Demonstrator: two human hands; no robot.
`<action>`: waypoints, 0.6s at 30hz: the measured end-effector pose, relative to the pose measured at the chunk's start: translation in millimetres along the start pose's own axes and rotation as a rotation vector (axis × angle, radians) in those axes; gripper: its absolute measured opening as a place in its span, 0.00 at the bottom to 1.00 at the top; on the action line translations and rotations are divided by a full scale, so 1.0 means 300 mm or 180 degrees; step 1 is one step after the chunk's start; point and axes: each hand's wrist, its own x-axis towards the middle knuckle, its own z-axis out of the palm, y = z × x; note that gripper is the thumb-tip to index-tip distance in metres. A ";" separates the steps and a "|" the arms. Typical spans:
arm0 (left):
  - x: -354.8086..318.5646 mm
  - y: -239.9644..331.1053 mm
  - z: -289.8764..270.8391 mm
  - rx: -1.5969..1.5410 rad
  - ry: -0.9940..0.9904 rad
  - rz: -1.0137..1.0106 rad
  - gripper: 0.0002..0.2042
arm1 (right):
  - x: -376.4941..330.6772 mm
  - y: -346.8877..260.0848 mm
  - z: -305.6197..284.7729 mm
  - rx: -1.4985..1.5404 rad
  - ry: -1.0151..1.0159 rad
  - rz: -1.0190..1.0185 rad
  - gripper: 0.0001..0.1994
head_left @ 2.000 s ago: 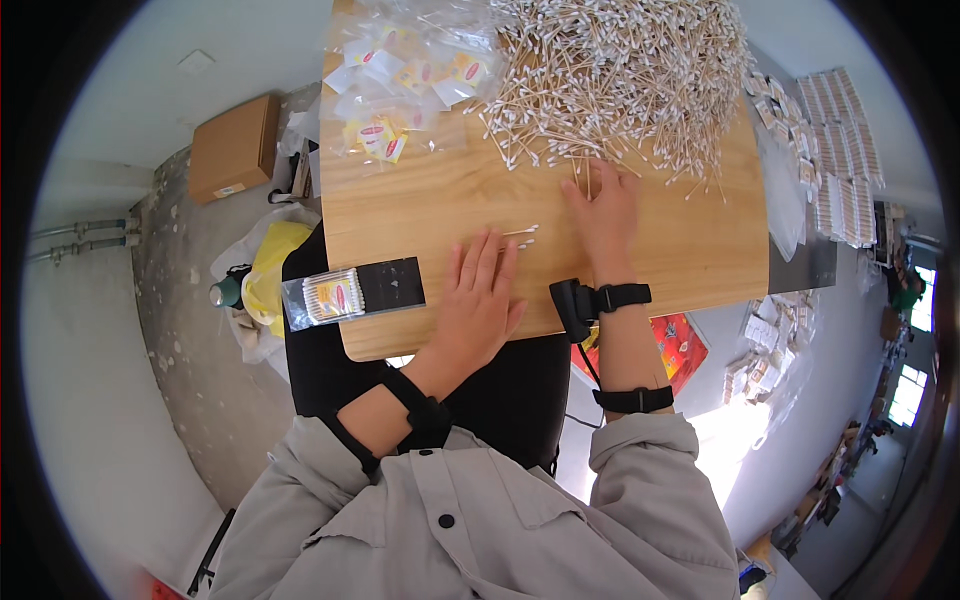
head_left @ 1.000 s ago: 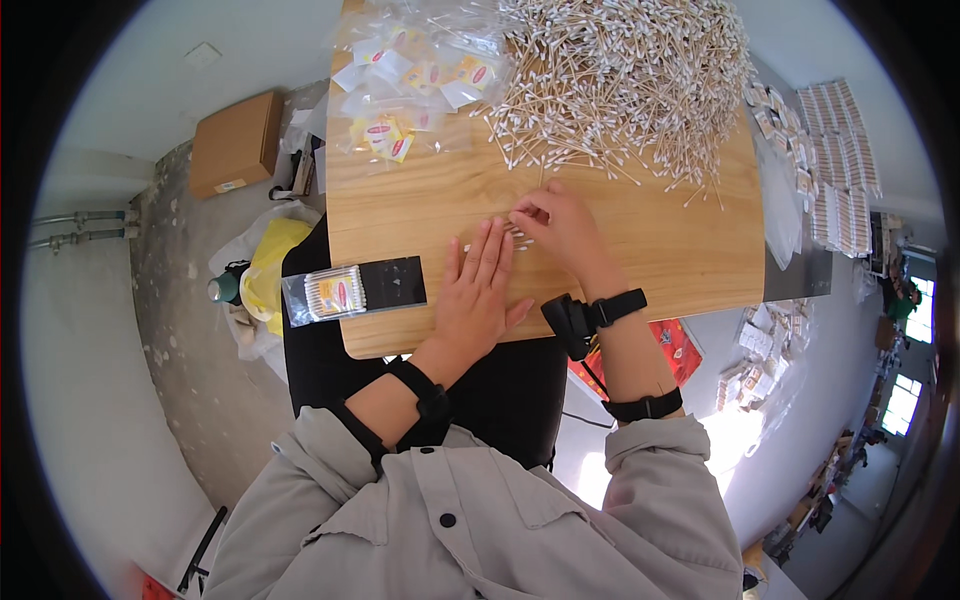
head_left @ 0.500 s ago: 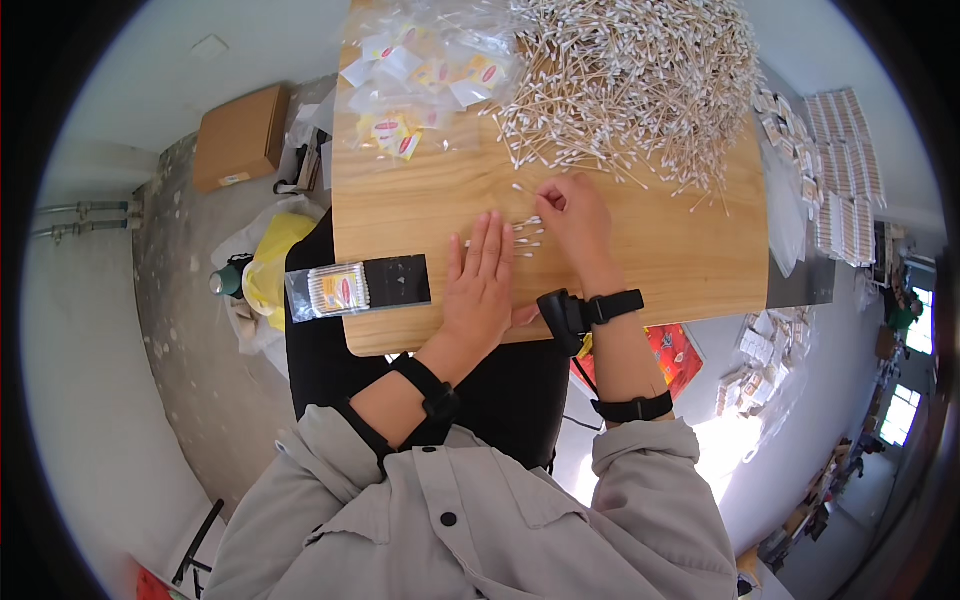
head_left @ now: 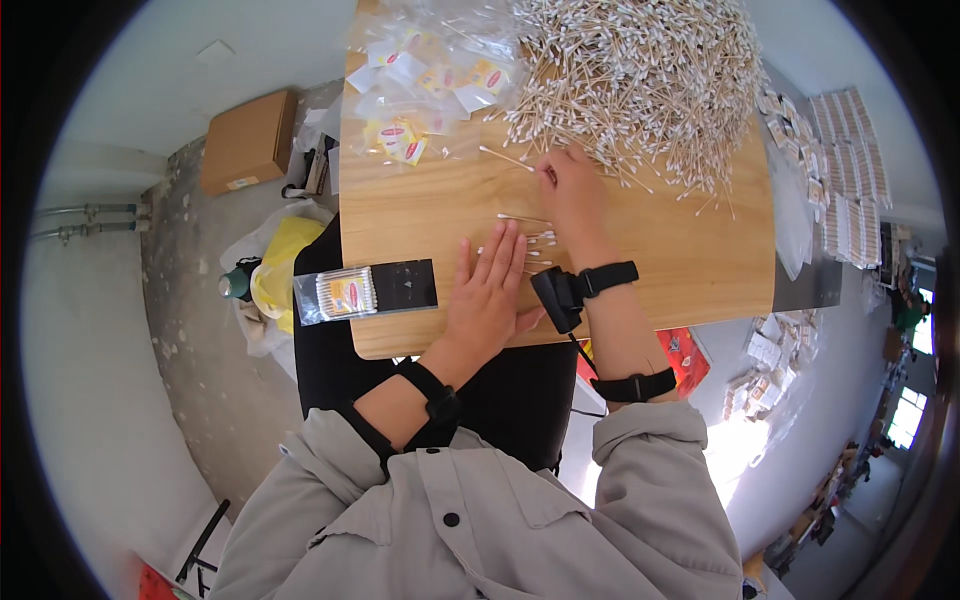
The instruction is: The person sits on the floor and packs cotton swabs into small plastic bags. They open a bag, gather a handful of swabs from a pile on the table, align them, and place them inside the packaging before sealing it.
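My left hand [head_left: 482,300] lies flat on the wooden table, fingers stretched out over a small row of cotton swabs [head_left: 541,238] whose white tips show past its fingertips. Just beyond it, my right hand [head_left: 577,197] is closed in a pinch on one cotton swab [head_left: 507,158], which sticks out to the left. Farther back at the right, a big loose heap of cotton swabs [head_left: 640,80] covers the table. A filled clear packet of swabs [head_left: 345,294] rests on a black pad [head_left: 407,286] left of my left hand.
Clear plastic bags with yellow and white labels [head_left: 430,85] are piled at the table's back left. Bundled packs [head_left: 848,150] stand beyond the right edge. A cardboard box [head_left: 248,142] and a yellow bag [head_left: 272,268] sit on the floor to the left.
My right hand has moved away from me toward the heap and now pinches a swab that points left. Another swab lies by my left fingertips. My left hand stays flat.
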 end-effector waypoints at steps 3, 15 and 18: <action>-0.005 0.002 0.006 -0.0036 -0.0005 0.0018 0.48 | -0.055 0.047 -0.043 0.0446 -0.0087 0.0339 0.06; -0.008 -0.001 0.001 -0.0003 -0.0032 0.0071 0.48 | -0.037 0.044 -0.079 0.0938 0.0443 0.1293 0.18; -0.002 -0.010 0.004 -0.0028 -0.0007 0.0071 0.49 | 0.011 0.052 -0.143 0.3134 0.0485 0.1556 0.14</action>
